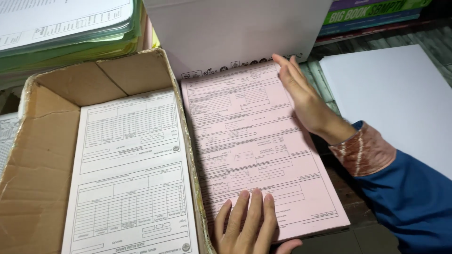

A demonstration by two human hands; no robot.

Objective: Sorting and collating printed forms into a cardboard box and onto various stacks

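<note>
A stack of pink forms (256,150) lies flat on the counter, just beside the right wall of a cardboard box (42,155). Its long axis runs from the near edge away toward a white box (235,33), leaning slightly left at the far end. The left hand (247,226) rests flat on the stack's near edge, fingers spread and pointing away, gripping nothing. The right hand (301,94) lies open along the stack's far right edge, fingers straight, reaching to the far corner. White forms (129,178) sit in the cardboard box. A white sheet (400,94) lies to the right.
</note>
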